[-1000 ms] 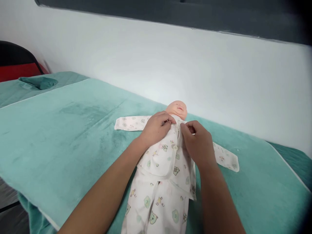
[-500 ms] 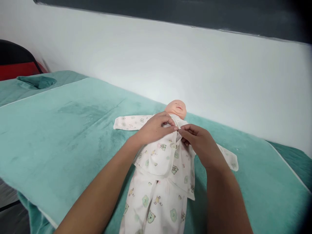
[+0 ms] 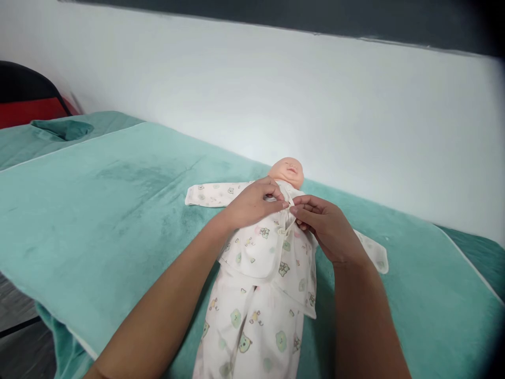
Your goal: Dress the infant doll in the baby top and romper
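A baby doll (image 3: pixel 287 171) lies on its back in a white baby shirt (image 3: pixel 252 258) printed with green bears, and matching trousers (image 3: pixel 268 326). Near the doll's chest, my left hand (image 3: pixel 260 200) pinches a thin white tie string at the shirt's front edge. Close beside it, my right hand (image 3: pixel 319 218) is closed with thumb and forefinger on a tie string too. The fingertips of both hands almost meet, and the strings' ends are partly hidden. Just below, a knotted tie (image 3: pixel 281 231) lies on the shirt front.
A green cloth (image 3: pixel 118 226) covers the table under the doll. Behind it rises a white wall (image 3: pixel 244 89) with a dark band on top. A black and red chair (image 3: pixel 31 95) stands at the far left, near a folded dip in the cloth.
My right fingers have shifted slightly and their grip on the string looks a little different. My left hand stays almost in place. The camera view has moved slightly.
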`<state>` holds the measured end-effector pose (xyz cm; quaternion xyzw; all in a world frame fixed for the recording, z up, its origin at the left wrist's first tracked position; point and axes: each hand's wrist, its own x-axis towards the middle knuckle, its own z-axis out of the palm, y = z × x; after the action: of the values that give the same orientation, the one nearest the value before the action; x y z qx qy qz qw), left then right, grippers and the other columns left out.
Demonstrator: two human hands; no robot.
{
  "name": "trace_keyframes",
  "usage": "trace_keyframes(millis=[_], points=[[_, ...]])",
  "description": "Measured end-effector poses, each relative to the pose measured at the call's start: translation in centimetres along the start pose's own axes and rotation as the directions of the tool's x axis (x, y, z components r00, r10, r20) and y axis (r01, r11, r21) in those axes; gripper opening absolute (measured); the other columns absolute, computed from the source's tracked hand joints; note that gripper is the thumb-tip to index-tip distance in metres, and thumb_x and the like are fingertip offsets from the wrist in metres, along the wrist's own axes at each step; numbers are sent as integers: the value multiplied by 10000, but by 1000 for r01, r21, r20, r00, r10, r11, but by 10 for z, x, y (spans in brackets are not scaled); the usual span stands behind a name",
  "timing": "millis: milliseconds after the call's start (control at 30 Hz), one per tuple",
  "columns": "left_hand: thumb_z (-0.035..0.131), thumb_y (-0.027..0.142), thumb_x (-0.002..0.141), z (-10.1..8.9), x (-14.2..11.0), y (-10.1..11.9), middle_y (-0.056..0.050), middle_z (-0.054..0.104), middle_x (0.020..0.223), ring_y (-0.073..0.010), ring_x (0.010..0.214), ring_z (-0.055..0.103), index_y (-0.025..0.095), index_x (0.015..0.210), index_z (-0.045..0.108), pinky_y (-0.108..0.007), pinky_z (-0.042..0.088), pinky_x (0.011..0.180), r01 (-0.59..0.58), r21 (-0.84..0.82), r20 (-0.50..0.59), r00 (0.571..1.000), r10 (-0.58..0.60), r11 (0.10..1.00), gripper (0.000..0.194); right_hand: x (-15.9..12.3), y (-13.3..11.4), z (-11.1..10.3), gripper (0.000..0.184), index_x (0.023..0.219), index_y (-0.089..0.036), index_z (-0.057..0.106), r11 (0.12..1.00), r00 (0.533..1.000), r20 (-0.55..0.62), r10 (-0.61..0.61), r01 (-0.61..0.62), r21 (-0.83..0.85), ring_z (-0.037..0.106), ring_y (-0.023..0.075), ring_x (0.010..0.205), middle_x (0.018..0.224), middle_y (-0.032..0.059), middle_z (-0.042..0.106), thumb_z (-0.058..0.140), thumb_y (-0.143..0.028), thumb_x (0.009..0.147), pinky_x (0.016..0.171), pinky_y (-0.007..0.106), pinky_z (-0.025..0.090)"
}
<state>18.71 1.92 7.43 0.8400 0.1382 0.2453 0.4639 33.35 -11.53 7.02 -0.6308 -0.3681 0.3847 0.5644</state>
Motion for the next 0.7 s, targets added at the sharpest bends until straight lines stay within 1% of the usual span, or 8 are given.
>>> trace_keyframes(millis=[133, 267, 333, 433, 567, 633, 700], points=[[616, 360, 868, 1, 1, 1, -18, 585, 963, -165, 935, 562, 197, 807, 687, -324, 422, 870, -8, 18, -2, 1000, 8, 1000, 187, -1, -2, 1, 268, 930, -209, 680, 999, 999, 33, -10, 12, -52, 490, 88, 622, 716, -31, 579, 797, -368, 749, 575, 219, 394], [582, 408, 889, 1, 2, 0, -22, 570, 941, -167, 925, 553, 191, 764, 675, -323, 423, 845, -11, 16, 6, 1000, 11, 1000, 268, -2, -5, 4, 285, 944, -212, 654, 991, 999, 51, -12, 18, -136, 488, 96, 607, 709, -34, 572, 769, -403, 768, 546, 225, 387], [557, 416, 902, 1, 1, 1, -21, 555, 914, -163, 909, 545, 187, 722, 656, -316, 423, 822, -11, 12, 14, 1000, 11, 1000, 307, -3, -7, 6, 302, 958, -218, 632, 983, 999, 49, -8, 17, -185, 493, 103, 598, 714, -36, 573, 770, -401, 761, 524, 229, 383], [561, 406, 889, 2, 0, 5, -16, 534, 878, -158, 878, 533, 183, 663, 618, -305, 422, 778, 13, 21, 24, 1000, -13, 1000, 322, -5, -9, 11, 288, 948, -238, 587, 967, 999, 35, -23, 31, -254, 483, 106, 583, 698, -52, 561, 757, -382, 765, 492, 223, 364], [571, 325, 846, 1, -1, 10, -14, 545, 909, -161, 880, 539, 190, 673, 630, -299, 427, 752, 72, 31, 21, 997, -72, 997, 227, -8, -11, 15, 292, 975, -261, 570, 942, 998, 30, -61, 67, -328, 479, 110, 583, 676, -63, 563, 748, -358, 764, 486, 218, 358], [570, 296, 828, -1, -1, 11, -12, 556, 934, -160, 888, 546, 198, 699, 652, -295, 429, 751, 91, 18, 47, 995, -92, 996, 182, -7, -11, 14, 310, 1006, -267, 572, 946, 997, 49, -58, 71, -318, 487, 112, 574, 668, -63, 571, 743, -376, 771, 481, 218, 355], [580, 306, 822, -5, -2, 11, -10, 570, 962, -156, 884, 552, 200, 717, 662, -289, 429, 745, 102, -2, 74, 992, -101, 995, 171, -6, -11, 12, 297, 1032, -268, 574, 960, 996, 68, -55, 72, -272, 502, 115, 572, 672, -54, 597, 711, -403, 805, 485, 221, 364]])
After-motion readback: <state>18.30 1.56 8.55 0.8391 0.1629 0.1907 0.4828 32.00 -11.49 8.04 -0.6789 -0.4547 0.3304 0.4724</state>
